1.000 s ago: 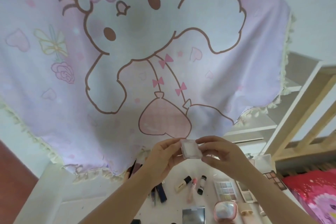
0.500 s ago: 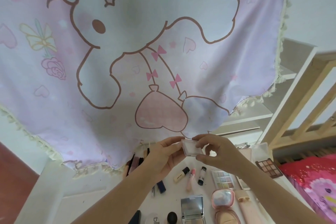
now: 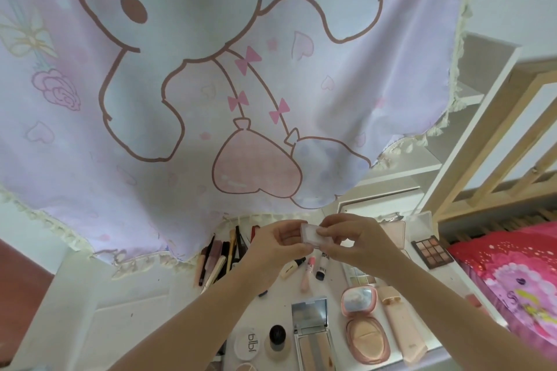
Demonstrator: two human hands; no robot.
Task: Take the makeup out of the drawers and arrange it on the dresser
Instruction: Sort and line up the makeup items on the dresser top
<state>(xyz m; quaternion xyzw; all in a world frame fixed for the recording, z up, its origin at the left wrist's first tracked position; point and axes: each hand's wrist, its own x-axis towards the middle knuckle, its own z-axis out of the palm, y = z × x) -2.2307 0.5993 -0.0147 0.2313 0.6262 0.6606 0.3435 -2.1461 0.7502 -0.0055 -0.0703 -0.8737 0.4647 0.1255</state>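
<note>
A small clear case (image 3: 310, 235) is held in the air above the desk (image 3: 144, 310), just below the hem of the cloth (image 3: 211, 84). It is pinched from both sides: the left hand (image 3: 283, 247) has its fingers (image 3: 289, 233) curled round the case's left end, and the right hand (image 3: 358, 245) is clamped on its right end by thumb and fingertips. Whether the case is being opened or only looked at cannot be told.

The task is judged well advanced. Much makeup is already laid out on the desk, and the case is the one item not yet set down. The drawers are not in view, so what is left inside them cannot be told.

Counted on the desk:
- one bundle of brushes (image 3: 217, 256), too overlapped to be counted
- three small tubes (image 3: 307, 271) side by side under the hands
- one pink compact (image 3: 360, 322), open
- one mirrored palette (image 3: 310, 328), open
- one brown eyeshadow palette (image 3: 431, 250) at the right
- one round white jar (image 3: 248, 345)
- one black-capped bottle (image 3: 277, 337)
- one pale pink tube (image 3: 401, 331)

Another palette is partly hidden under the right forearm.
</note>
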